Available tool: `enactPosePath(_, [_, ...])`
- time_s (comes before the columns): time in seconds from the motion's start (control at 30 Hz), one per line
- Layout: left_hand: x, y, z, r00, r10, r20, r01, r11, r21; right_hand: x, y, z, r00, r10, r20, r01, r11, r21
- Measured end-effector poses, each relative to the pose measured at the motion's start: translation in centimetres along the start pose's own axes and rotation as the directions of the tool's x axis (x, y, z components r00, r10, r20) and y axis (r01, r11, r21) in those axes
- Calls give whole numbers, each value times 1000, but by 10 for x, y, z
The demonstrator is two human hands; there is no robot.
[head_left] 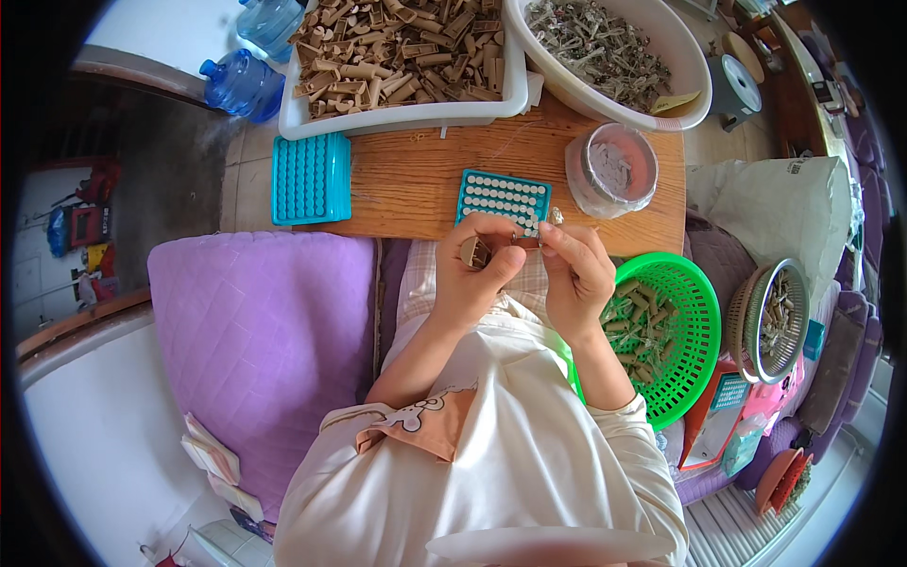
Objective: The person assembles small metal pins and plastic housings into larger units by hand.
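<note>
My left hand (478,274) is curled around a tan plastic half-shell part (475,252), held above my lap near the table's front edge. Close beside it, my right hand (580,281) has its thumb and fingertips pinched together; whatever lies between them is too small to make out. The fingertips of both hands nearly meet. Just beyond them, on the table, a teal tray (463,210) carries rows of small round white pieces, its near edge partly covered by my fingers. A small shiny silvery bit (556,216) shows beside my right fingertips.
A white bin (515,94) of tan parts and a cream basin (697,71) of wired pieces stand at the back of the wooden table (416,170). Stacked teal trays (310,180) sit left, a pink-white tub (614,161) right. A green basket (704,340) is beside my right arm.
</note>
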State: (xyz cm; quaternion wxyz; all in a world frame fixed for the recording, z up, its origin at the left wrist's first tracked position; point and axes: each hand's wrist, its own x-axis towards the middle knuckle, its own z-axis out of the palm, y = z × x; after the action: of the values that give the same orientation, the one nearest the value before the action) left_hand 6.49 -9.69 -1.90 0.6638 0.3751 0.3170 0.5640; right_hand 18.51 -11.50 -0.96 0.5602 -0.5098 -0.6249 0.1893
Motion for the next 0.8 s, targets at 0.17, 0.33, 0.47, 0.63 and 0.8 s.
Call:
enactPosePath(0.17, [0,-1,-8,994,-106,33,107,993,-52,1,1,-4,997,44,66,-47,998,48])
enactPosePath(0.33, [3,-1,-6,989,-146,38,149,981,-123,5,6,-6,990,73,124,-79,996,43])
enactPosePath(0.47, [5,-6,-8,979,-194,66,203,962,-184,10,5,-9,982,100,159,-98,995,-18])
enactPosePath(0.63, [6,-9,-11,974,-200,104,214,965,-152,14,7,-8,967,186,172,-188,982,-8])
enactPosePath(0.8, [7,-9,-10,927,-220,305,366,716,-594,11,13,-6,942,332,47,-335,939,83])
